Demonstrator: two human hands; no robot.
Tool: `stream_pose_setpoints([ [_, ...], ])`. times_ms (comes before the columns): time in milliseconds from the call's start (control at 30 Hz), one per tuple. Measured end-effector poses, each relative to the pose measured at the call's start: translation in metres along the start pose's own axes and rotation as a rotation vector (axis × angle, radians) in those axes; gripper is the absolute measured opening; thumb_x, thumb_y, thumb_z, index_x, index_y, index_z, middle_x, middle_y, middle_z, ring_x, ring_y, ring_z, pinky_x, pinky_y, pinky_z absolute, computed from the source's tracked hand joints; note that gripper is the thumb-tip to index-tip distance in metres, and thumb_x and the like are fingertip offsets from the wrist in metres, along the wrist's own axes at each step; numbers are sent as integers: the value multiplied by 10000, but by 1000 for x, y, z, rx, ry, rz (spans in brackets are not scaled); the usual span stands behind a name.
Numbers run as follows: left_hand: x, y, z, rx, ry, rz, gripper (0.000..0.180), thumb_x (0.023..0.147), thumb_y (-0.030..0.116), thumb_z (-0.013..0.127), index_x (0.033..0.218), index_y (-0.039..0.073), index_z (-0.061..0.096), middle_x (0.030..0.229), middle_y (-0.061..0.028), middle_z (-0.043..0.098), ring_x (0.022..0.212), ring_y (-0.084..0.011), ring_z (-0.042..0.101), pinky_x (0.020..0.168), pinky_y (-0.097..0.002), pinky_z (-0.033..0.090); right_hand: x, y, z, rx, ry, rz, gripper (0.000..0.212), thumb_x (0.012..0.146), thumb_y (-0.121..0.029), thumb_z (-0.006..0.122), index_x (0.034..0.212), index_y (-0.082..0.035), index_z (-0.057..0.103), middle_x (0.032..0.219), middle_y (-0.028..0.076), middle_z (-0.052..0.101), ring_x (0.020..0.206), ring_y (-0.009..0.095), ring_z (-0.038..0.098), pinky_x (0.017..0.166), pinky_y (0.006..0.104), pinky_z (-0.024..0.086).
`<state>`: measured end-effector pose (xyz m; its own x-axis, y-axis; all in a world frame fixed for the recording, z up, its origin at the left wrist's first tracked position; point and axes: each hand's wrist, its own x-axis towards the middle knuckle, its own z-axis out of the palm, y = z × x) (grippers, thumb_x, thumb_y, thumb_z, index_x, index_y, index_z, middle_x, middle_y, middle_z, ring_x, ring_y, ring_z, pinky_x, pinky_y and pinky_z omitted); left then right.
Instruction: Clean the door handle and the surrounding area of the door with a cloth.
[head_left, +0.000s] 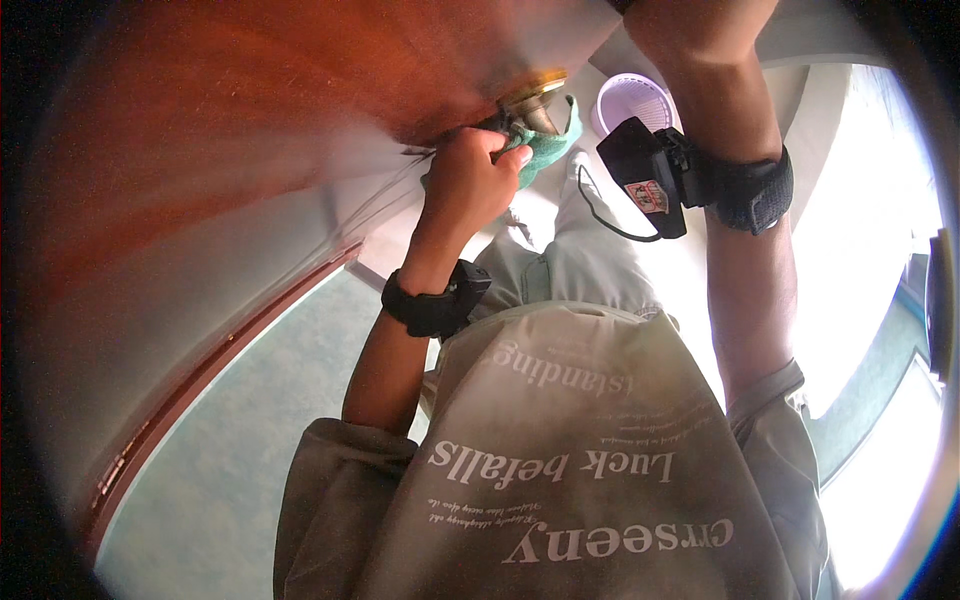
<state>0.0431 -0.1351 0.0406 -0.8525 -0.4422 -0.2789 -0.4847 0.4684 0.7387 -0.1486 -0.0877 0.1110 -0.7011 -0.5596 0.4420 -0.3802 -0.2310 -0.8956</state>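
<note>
My left hand [470, 180] is closed on a green cloth [550, 150], thumb and fingers pinching it. The cloth hangs around a metal door handle [537, 112] with a gold-coloured base [540, 82], fixed to a reddish-brown wooden door [250, 90]. Part of the handle is hidden by the cloth and my fingers. My right hand [695, 25] reaches up at the top edge, near the door's edge; its fingers lie out of view, so what it touches cannot be seen.
A lilac perforated basket [632, 100] stands on the floor beyond my feet. On my right wrist is a strapped black device [640, 180] with a dangling cable loop. Bright light comes from the right. A reddish-brown strip [230, 350] edges the pale green floor at left.
</note>
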Motion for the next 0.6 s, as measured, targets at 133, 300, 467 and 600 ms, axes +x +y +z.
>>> stream_pose_setpoints([
  [133, 6, 14, 13, 85, 56, -122, 378, 727, 366, 674, 702, -7, 619, 686, -199, 612, 656, -369, 604, 608, -420, 466, -3, 2, -2, 42, -23, 71, 288, 954, -230, 377, 1100, -44, 541, 1007, 94, 596, 908, 193, 547, 851, 294, 426],
  [300, 4, 34, 31, 369, 126, -207, 329, 716, 379, 685, 747, 57, 625, 748, -174, 640, 704, -333, 640, 668, -456, 481, -6, 6, -4, 109, -66, 154, 293, 955, -245, 382, 1103, -51, 544, 1008, 96, 597, 910, 195, 548, 855, 299, 427],
  [467, -21, 4, 13, 533, 175, 132, 155, 740, 195, 631, 811, 62, 592, 734, -158, 615, 733, -372, 591, 645, -487, 432, -12, 7, -12, 156, -86, 245, 298, 957, -260, 387, 1105, -57, 546, 1009, 97, 597, 911, 198, 549, 859, 304, 428],
  [600, -39, -10, -9, 424, 112, 113, 200, 752, 100, 619, 903, -3, 539, 814, -200, 582, 797, -395, 561, 662, -459, 428, -18, 8, -22, 196, -93, 312, 302, 959, -272, 391, 1107, -62, 549, 1009, 98, 598, 913, 200, 550, 862, 307, 428],
])
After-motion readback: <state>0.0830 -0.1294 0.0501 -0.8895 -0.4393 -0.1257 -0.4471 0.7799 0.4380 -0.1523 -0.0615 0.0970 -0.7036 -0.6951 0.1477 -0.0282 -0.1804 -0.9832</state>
